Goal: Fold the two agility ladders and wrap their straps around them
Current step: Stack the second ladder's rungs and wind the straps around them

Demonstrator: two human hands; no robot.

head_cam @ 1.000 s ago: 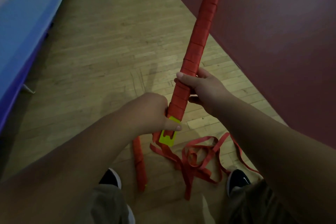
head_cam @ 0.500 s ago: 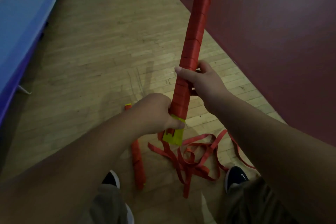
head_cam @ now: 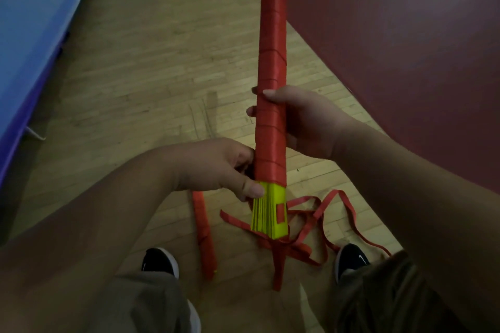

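The right hand's [head_cam: 311, 121] thumb lies across the front of the long bundle of folded yellow plastic ladder rungs bound in red strap [head_cam: 272, 76], and its fingertips [head_cam: 250, 111] peek round the far left side, so the hand is clamped about the bundle's lower half. Just below it, the left hand [head_cam: 213, 167] curls against the bundle's left side, with its thumb pressed on the edge of the bare yellow rung ends [head_cam: 270, 211] that stick out beneath the wrapping.

The bundle is held up off the ground, nearly upright, with its top running out of sight. From its lower end the loose red strap [head_cam: 311, 224] trails down and lies in tangled loops on the pale wooden plank floor [head_cam: 135, 62], between the person's black trainers [head_cam: 159, 262].

A second strap-wrapped red ladder bundle [head_cam: 204, 232] lies on the floor beside the left trainer. A dark maroon painted area [head_cam: 392, 48] lies on the right and a blue padded mat [head_cam: 32, 21] on the left.
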